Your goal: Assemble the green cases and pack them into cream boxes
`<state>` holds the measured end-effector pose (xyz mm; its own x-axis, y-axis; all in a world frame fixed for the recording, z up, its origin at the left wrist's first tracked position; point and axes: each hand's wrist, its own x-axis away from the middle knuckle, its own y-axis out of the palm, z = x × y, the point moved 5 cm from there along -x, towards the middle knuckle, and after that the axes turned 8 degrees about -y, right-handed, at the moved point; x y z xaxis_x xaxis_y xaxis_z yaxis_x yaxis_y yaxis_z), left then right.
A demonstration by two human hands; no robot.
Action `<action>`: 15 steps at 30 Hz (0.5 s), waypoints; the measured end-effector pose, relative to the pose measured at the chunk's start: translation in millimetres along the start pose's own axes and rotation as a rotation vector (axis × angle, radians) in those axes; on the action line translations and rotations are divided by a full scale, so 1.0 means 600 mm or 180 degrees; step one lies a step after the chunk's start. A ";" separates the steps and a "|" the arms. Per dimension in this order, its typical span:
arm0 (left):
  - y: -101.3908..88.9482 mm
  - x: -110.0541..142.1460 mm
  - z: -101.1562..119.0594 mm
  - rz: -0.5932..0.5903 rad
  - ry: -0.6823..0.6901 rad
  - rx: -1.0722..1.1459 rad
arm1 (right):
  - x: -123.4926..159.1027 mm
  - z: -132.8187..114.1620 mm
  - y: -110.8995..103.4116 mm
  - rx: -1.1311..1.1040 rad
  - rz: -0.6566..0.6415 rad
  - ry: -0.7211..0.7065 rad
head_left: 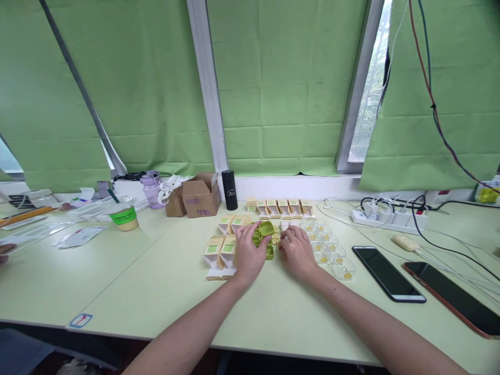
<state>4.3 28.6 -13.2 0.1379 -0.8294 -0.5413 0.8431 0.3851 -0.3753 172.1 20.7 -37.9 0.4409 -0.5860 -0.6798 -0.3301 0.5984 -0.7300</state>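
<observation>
My left hand rests on the pale green table, fingers curled against a small open green case with its lid up. My right hand lies just to the right of it, fingers bent down over small yellow pieces; what they pinch is hidden. Small cream boxes with green labels lie to the left of my left hand. Several clear plastic trays with yellow items sit to the right of my right hand. A row of open cream boxes stands behind.
Two dark phones lie at the right, with a white power strip and cables behind. A black cylinder, brown cartons, a purple bottle and a cup with a green band stand at the back left. Another person's fingers show at the far left.
</observation>
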 end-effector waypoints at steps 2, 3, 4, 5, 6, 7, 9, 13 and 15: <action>0.000 0.000 0.001 -0.0004 0.0003 0.0043 | -0.001 0.000 0.004 0.0031 0.0001 0.0010; -0.001 0.001 0.001 -0.0003 -0.0006 0.0058 | 0.000 -0.001 0.005 0.0037 0.0022 0.0010; -0.001 0.001 0.001 -0.0001 -0.0028 0.0069 | 0.001 -0.001 0.006 0.0033 0.0060 0.0010; -0.002 0.002 0.001 -0.0002 -0.0070 0.0078 | 0.002 -0.002 0.005 0.0021 0.0111 0.0014; -0.002 0.003 0.000 -0.0008 -0.0128 0.0084 | 0.003 -0.001 0.003 0.0000 0.0170 0.0025; -0.002 0.003 0.000 -0.0014 -0.0194 0.0091 | 0.004 -0.001 -0.001 -0.0025 0.0238 0.0044; -0.003 0.004 -0.001 -0.0026 -0.0301 0.0116 | 0.005 0.000 -0.014 -0.0076 0.0380 0.0077; -0.002 0.004 0.000 -0.0081 -0.0291 0.0224 | 0.006 -0.003 -0.057 -0.0109 0.0759 0.0011; 0.001 0.003 -0.001 -0.0110 -0.0271 0.0362 | 0.009 -0.011 -0.076 -0.0146 0.0936 -0.0142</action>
<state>4.8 27.4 -14.7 0.1472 -0.8746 -0.4620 0.9009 0.3113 -0.3024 184.0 -13.4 -9.1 0.3566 -0.3660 -0.8596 -0.4861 0.7130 -0.5053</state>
